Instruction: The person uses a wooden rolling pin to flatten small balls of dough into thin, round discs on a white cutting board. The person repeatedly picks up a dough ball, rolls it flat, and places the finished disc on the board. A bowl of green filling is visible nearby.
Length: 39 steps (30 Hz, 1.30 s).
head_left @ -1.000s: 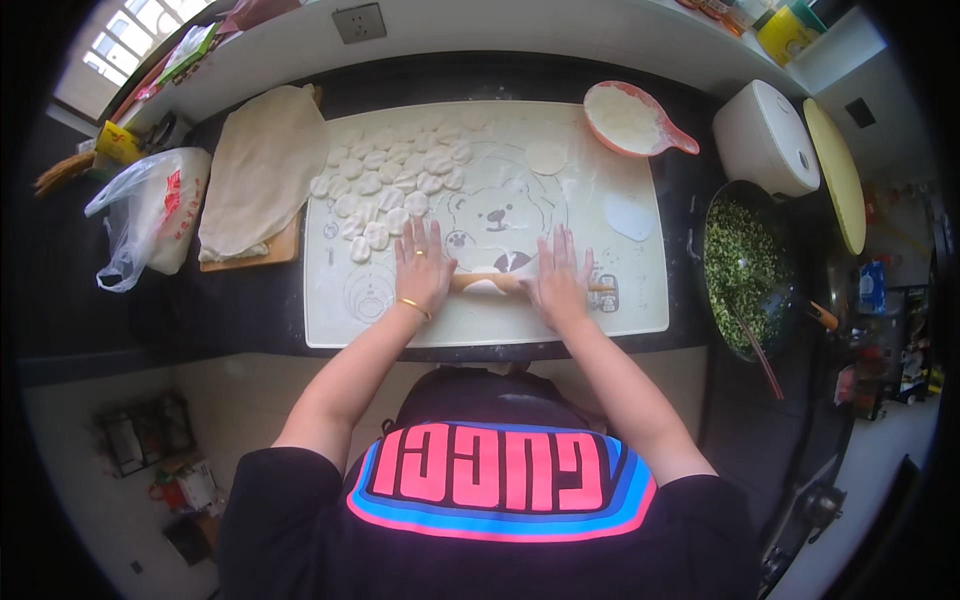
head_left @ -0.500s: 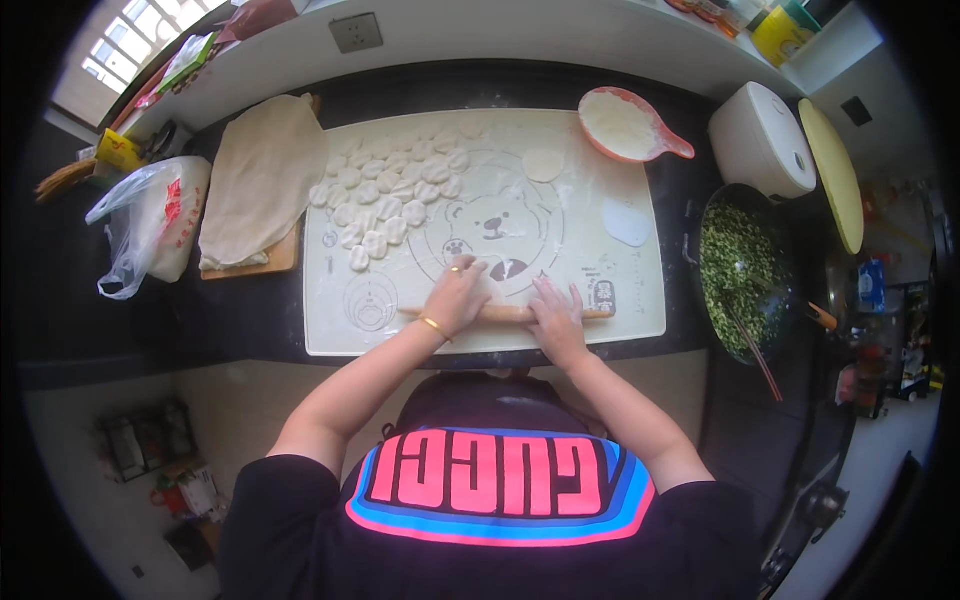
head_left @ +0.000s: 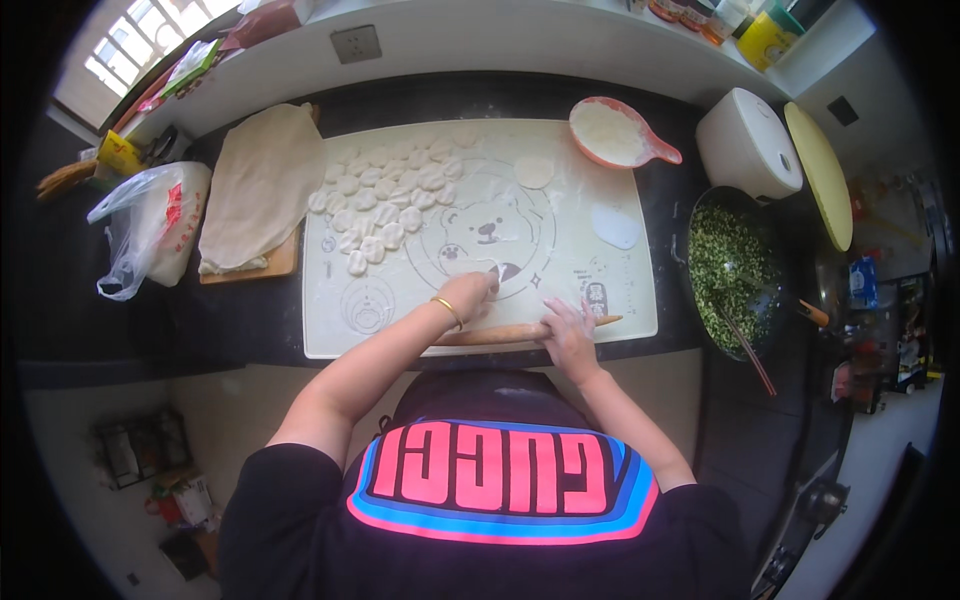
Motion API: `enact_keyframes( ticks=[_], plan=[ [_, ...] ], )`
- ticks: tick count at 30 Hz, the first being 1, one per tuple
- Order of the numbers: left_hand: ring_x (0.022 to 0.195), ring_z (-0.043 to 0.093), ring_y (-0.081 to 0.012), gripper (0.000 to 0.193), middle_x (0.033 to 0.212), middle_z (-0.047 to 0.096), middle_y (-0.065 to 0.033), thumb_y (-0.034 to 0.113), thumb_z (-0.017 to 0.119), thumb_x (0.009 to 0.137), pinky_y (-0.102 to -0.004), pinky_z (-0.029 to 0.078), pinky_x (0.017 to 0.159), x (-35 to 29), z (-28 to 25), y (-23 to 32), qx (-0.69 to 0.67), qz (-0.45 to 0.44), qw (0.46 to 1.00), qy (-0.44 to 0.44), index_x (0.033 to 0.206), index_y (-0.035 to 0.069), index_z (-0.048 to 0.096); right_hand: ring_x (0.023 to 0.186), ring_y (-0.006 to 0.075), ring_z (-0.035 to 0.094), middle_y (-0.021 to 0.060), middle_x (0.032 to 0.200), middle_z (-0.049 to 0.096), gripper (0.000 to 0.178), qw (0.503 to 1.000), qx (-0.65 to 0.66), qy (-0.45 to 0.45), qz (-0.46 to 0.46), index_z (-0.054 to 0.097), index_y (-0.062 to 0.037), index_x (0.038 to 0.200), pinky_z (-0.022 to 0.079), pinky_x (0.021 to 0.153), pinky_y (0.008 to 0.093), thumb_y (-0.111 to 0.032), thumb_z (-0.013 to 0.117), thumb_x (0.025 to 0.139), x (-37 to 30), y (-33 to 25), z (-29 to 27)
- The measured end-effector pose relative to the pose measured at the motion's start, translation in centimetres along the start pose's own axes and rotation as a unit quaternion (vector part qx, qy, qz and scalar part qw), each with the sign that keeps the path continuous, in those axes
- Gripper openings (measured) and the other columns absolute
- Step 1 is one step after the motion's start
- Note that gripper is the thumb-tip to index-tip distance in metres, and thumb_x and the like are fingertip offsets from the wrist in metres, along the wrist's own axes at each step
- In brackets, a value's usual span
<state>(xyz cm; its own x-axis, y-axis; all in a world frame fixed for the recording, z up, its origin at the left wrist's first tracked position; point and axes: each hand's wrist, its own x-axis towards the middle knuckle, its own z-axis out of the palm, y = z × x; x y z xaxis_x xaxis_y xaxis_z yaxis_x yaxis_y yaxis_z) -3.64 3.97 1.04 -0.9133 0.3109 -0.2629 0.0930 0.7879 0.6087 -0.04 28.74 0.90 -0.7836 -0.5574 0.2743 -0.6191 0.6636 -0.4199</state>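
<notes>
A wooden rolling pin (head_left: 492,335) lies slanted across the front of the pale printed mat (head_left: 400,335). My right hand (head_left: 572,340), floury, holds it near its right end, fingers stretched past the wood. Just beyond the pin, my left hand (head_left: 470,298), with a gold bangle at the wrist, is off the wood and low over the mat. Its fingers are curled together; what they pinch is hidden. Many small flattened dough pieces (head_left: 385,213) cover the mat's far left. A thin round dough wrapper (head_left: 534,173) lies at the far side.
A red-rimmed bowl of flour (head_left: 610,135) sits at the mat's far right corner, near a white scraper (head_left: 616,228). To the right stand a pan of chopped green filling (head_left: 735,260) with chopsticks and a white appliance (head_left: 750,145). A dough sheet (head_left: 258,185) covers a board leftward, beside a plastic bag (head_left: 150,230).
My left hand has left the rolling pin and curled its fingers over the mat. The pin has tilted, its left end nearer me, while my right hand stays on it.
</notes>
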Motion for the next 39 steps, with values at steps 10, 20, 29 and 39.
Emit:
enact_keyframes(
  ticks=[10,20,29,39],
  plan=[
    [0.079,0.062,-0.0239,0.022,0.090,0.062,-0.0160,0.018,0.073,0.069,-0.0333,0.051,0.067,-0.5,0.0,-0.6,-0.215,-0.137,0.962,0.097,0.083,0.002,0.065,0.116,0.0244,0.046,0.0061,0.122,0.049,0.040,1.000,-0.016,-0.014,-0.001,0.052,-0.0132,0.101,0.020,0.104,0.0537,-0.012,0.071,0.067,0.7,0.6,0.3],
    [0.134,0.018,-0.0378,0.064,0.145,0.022,-0.0205,0.035,0.051,0.087,-0.0513,0.017,0.107,-6.4,0.3,-1.9,0.233,-0.130,0.939,0.216,0.139,0.006,0.029,0.129,0.0262,0.032,0.0136,0.139,0.035,0.050,0.992,-0.095,-0.075,0.021,0.048,-0.0073,0.118,0.017,0.105,0.0543,-0.035,0.062,0.079,5.8,-0.3,2.6],
    [0.137,0.007,-0.0413,0.066,0.148,0.008,-0.0247,0.032,0.045,0.090,-0.0534,0.010,0.109,-6.8,0.3,-3.9,0.137,-0.061,0.984,0.099,0.142,0.002,0.017,0.131,0.0254,0.031,0.0113,0.142,0.033,0.054,0.988,-0.112,-0.104,-0.008,0.044,-0.0106,0.125,0.020,0.104,0.0539,-0.030,0.063,0.079,1.2,-1.8,1.6],
    [0.107,0.049,-0.0351,0.047,0.111,0.051,-0.0192,0.018,0.067,0.073,-0.0383,0.043,0.088,-0.7,-0.8,0.8,0.010,-0.053,0.998,0.025,0.115,0.004,0.051,0.102,0.0223,0.051,0.0044,0.103,0.055,0.032,0.999,-0.028,-0.029,-0.012,0.052,-0.0128,0.109,0.029,0.097,0.0453,-0.012,0.061,0.077,0.0,-2.2,-0.3]
  ],
)
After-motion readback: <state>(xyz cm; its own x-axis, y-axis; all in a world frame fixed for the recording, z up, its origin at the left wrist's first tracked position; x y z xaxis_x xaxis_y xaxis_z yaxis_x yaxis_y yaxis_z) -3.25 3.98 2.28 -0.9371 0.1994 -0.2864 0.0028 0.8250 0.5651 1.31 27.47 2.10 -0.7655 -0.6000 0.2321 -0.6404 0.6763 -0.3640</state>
